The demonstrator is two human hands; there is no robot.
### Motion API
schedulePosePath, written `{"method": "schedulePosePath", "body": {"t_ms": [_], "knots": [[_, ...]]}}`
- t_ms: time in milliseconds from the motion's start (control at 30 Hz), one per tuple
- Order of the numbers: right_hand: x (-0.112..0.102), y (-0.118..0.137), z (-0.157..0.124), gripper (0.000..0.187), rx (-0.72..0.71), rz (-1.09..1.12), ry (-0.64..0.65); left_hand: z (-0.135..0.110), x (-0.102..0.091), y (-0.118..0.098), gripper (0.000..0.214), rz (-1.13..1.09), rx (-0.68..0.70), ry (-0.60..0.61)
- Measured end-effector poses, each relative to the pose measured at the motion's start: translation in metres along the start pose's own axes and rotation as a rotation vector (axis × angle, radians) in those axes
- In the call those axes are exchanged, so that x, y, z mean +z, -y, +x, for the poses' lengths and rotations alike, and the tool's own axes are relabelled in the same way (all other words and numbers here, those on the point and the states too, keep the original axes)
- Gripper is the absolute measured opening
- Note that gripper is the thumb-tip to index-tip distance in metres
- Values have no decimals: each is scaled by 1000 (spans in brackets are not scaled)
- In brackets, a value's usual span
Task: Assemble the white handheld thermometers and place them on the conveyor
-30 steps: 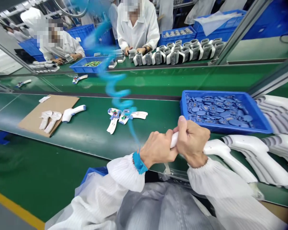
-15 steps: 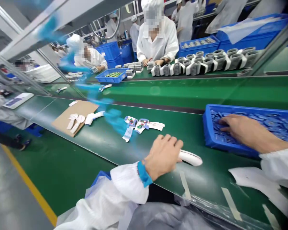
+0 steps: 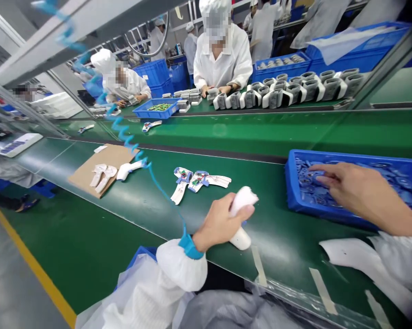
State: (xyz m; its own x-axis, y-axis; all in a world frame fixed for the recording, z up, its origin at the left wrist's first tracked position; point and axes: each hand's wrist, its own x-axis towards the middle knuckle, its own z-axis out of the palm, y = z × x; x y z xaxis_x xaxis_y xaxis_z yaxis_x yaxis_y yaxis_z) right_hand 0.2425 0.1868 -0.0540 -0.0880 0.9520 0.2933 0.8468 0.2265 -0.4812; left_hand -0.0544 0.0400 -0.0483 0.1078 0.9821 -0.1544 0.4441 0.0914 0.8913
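1. The left hand (image 3: 219, 224) is closed around a white plastic thermometer housing (image 3: 243, 198), in the lower middle of the frame, over a green conveyor belt (image 3: 277, 256).
2. The right hand (image 3: 360, 192) is open, at right of the frame. Its fingers (image 3: 320, 168) are over small blue round parts (image 3: 307, 185) inside a blue plastic tray (image 3: 329, 156).
3. A blue coiled cord (image 3: 130, 144) goes from the left wrist toward the upper left of the frame.

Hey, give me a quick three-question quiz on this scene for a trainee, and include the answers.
1. Which hand grips the white plastic housing?
2. True or false: the right hand is reaching into the blue tray of round blue parts.
3. Fill in the blank: the coiled cord running to the wrist strap is coloured ____.

Key: 1. The left hand. 2. True. 3. Blue.
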Motion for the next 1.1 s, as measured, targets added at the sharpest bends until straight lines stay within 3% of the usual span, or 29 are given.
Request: {"method": "schedulePosePath", "body": {"t_ms": [67,133,233,333,533,667,733,833,900,1000,1100], "knots": [[-18,24,-23,28,115,162,128,-3,0,4,37,-142,-20,4],[-26,54,-49,25,279,483,218,-6,2,2,35,-170,10,6],[-19,98,-80,50,426,911,202,-10,8,-11,31,-121,75,-5],[0,127,-100,60,468,1067,161,-12,12,-22,32,-123,128,-13],[14,133,-114,49,349,908,77,-15,9,-23,36,-111,142,-49],[14,131,-116,44,140,766,164,-15,7,-23,35,35,227,-9],[16,130,-120,44,84,649,169,-14,10,-21,31,191,278,-61],[19,125,-128,48,129,575,127,-13,15,-14,28,406,355,-142],[17,116,-134,46,175,602,171,-16,18,-9,25,436,404,-139],[11,104,-143,42,196,613,315,-19,28,0,24,357,298,-347],[16,102,-154,39,68,547,444,-12,42,8,43,364,129,-581]]}}
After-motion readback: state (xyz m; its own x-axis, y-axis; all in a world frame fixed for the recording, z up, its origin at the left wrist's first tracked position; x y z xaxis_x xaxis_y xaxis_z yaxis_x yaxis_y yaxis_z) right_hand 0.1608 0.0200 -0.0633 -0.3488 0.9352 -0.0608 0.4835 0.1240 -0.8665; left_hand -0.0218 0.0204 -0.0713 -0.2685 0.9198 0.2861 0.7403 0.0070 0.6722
